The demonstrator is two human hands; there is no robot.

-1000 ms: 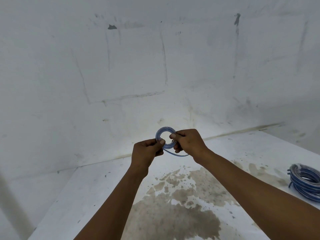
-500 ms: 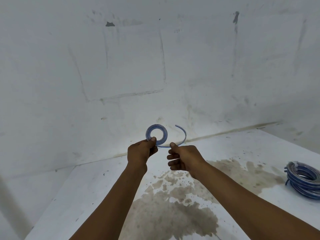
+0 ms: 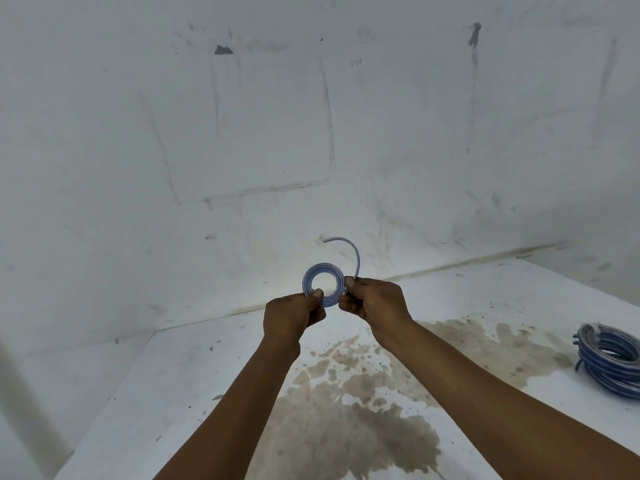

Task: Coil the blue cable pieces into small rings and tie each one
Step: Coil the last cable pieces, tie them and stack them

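Head view, the only view.

Step in hand, as I judge it: one piece is already coiled and the tying is beginning. The small flat ring of blue-and-white striped cable [image 3: 323, 284] is being held up in the air, above the far part of the white stained desk [image 3: 180, 386] and in front of the scuffed white wall [image 3: 263, 133].

The left hand [image 3: 292, 315] is pinching the ring's lower left rim between thumb and curled fingers. The right hand [image 3: 372, 306] is gripping the ring's right edge, fingers clenched round the cable just where the loose blue tail end [image 3: 352, 249] is leaving the coil. The tail is arching up and over to the left, its tip hanging free above the ring and touching nothing.

Next move, by my reckoning: the tail is needing to go through the ring's open centre and wrap round the bundled turns, then be pulled snug. The left hand's pinch will be doing the work of keeping the turns stacked; the cable looks springy, so a slack pinch may be letting the coil unwind.

Count:
- small rings in hand: one
- loose tails: one
- larger bundle of blue cable loops [image 3: 611, 363]: one, lying on the desk at the right edge, well apart from the hands and partly cut off by the frame
- tied rings lying finished: none visible
- hands: two, both occupied with the same ring

A brown spill stain [image 3: 346, 427] is spreading over the desk beneath the forearms.
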